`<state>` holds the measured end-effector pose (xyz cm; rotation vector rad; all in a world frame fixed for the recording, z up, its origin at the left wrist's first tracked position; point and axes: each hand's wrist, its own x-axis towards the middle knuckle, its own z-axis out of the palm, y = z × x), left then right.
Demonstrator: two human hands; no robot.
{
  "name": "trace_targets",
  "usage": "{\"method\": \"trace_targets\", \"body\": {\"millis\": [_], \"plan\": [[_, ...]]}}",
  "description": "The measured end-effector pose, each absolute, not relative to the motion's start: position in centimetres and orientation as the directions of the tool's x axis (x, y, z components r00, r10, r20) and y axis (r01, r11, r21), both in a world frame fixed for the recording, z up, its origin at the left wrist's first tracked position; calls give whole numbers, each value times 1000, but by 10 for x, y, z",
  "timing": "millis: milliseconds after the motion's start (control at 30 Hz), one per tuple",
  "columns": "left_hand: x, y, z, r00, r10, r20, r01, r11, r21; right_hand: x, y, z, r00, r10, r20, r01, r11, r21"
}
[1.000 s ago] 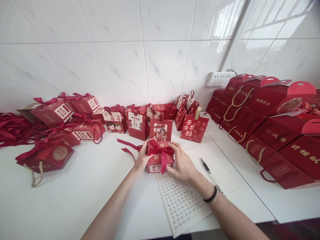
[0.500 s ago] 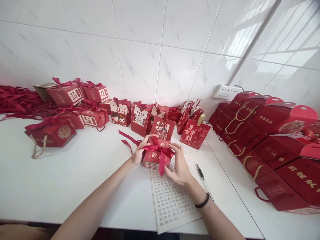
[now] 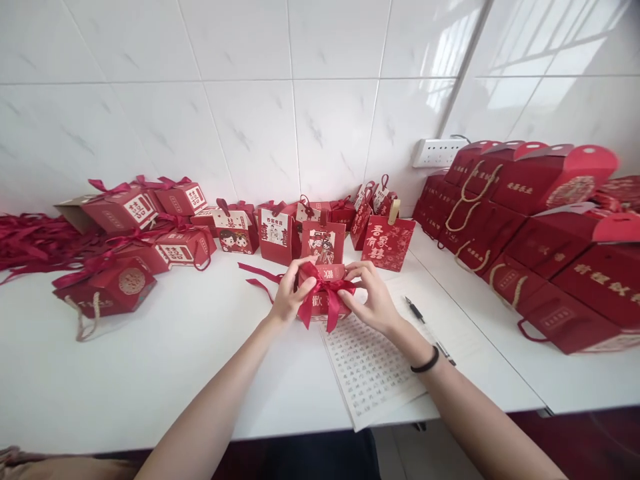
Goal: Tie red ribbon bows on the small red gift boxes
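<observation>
A small red gift box [image 3: 317, 303] with gold lettering sits in front of me, over the top of a written sheet [image 3: 373, 373]. A dark red ribbon bow [image 3: 327, 287] lies across it, two tails hanging down its front. On the left side, my left hand [image 3: 290, 293] is closed, its thumb and fingers on the left loop of the bow. My right hand [image 3: 374, 299] pinches the right loop between thumb and fingers. Loose ribbon ends [image 3: 257, 272] lie on the table to the left of the box.
Several red boxes [image 3: 180, 250] with bows stand at the left, beside a heap of red ribbons [image 3: 40, 240]. Small red bags [image 3: 387, 241] line the wall. Stacked red boxes [image 3: 540, 267] fill the right. A pen [image 3: 430, 328] lies on paper; a power strip [image 3: 439, 152] is behind.
Both hands have moved from the box's sides onto the bow loops. The bow now sits wider and straighter, with both tails down the front. The view has shifted.
</observation>
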<state>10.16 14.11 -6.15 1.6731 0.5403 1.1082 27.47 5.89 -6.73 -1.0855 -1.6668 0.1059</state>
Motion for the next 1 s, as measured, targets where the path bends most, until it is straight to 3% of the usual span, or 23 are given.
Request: {"method": "trace_targets", "body": {"millis": [233,367,500,700,800,1000], "plan": [[102,138,-57,364,811,459,-72,-466,882,276,64,-53,53,817,574,539,460,-705],[100,143,-62,312,748,586,-5,-616,788,282,71,-41,-30,876,482,510,428,-746],[101,145,-66,308,699,645,39,-687,726,288,73,-50,-5,892,452,389,418,-821],[104,138,-58,209,686,696,364,-716,596,286,69,-67,66,876,478,351,428,-833],[105,135,-57,228,756,614,370,-651,663,286,69,-68,63,860,507,390,447,-805],[105,138,-58,244,820,518,215,-566,796,287,69,-70,68,819,570,435,490,-755]]}}
